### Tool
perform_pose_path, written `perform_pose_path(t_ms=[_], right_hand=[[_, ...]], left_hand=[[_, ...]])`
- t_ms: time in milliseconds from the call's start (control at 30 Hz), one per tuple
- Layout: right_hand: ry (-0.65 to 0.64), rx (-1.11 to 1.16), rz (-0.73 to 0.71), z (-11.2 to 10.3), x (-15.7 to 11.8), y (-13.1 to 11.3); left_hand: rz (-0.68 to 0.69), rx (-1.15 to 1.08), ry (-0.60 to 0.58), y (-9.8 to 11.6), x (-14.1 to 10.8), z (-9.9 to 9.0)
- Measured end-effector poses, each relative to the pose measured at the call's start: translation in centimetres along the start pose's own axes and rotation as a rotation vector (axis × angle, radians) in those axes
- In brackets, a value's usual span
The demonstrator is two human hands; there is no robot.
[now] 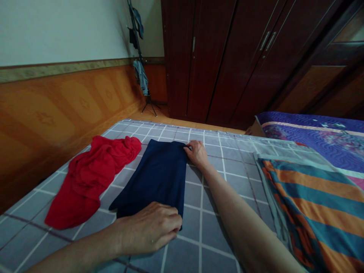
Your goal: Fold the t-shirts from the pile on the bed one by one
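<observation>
**Q:** Where is the item located?

**A:** A dark navy knit garment (153, 174), folded into a long flat rectangle, lies on a grey bedsheet with a white grid pattern (216, 182). A crumpled red cloth (91, 178) lies just beside its left edge, not touching the hands.

**Q:** State of the hands?

**A:** The left hand (150, 227) is curled, pinching the garment's near corner between thumb and fingers. The right hand (197, 153) lies at the far corner, fingers loosely together on the fabric edge; whether it pinches, you cannot tell.

**Q:** Other items on the right?

**A:** A folded orange-and-teal striped blanket (309, 204) lies on the sheet, near a purple stitched quilt (315, 140).
</observation>
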State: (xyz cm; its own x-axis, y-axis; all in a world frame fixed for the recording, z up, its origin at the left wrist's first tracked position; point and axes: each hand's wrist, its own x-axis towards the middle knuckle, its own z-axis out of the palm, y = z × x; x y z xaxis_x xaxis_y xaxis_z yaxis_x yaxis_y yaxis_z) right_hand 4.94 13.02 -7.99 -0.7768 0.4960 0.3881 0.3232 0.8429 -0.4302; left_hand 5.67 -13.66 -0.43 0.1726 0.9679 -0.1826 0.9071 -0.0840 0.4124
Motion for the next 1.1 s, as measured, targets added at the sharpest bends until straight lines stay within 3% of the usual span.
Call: perform_pose_path(t_ms=[200, 433, 567, 767, 1100], right_hand=[[0.0, 0.007, 0.012, -0.2, 0.1, -0.2], [0.038, 0.041, 0.089, -0.4, 0.3, -0.7], [0.039, 0.045, 0.11, -0.4, 0.2, -0.9], [0.024, 0.031, 0.112, -0.6, 0.1, -0.9], [0.024, 0.002, 0.099, -0.4, 0.1, -0.8]], left_hand=[[-0.129, -0.003, 0.089, -0.5, 0.1, 0.7], [-0.054, 0.011, 0.191, -0.4, 0.5, 1.9], [-0.029, 0.026, 0.159, 0.1, 0.5, 1.9], [-0.1, 0.144, 0.138, 0.1, -0.1, 0.9], [-0.012, 0.352, 0.192, 0.8, 0.3, 1.4]])
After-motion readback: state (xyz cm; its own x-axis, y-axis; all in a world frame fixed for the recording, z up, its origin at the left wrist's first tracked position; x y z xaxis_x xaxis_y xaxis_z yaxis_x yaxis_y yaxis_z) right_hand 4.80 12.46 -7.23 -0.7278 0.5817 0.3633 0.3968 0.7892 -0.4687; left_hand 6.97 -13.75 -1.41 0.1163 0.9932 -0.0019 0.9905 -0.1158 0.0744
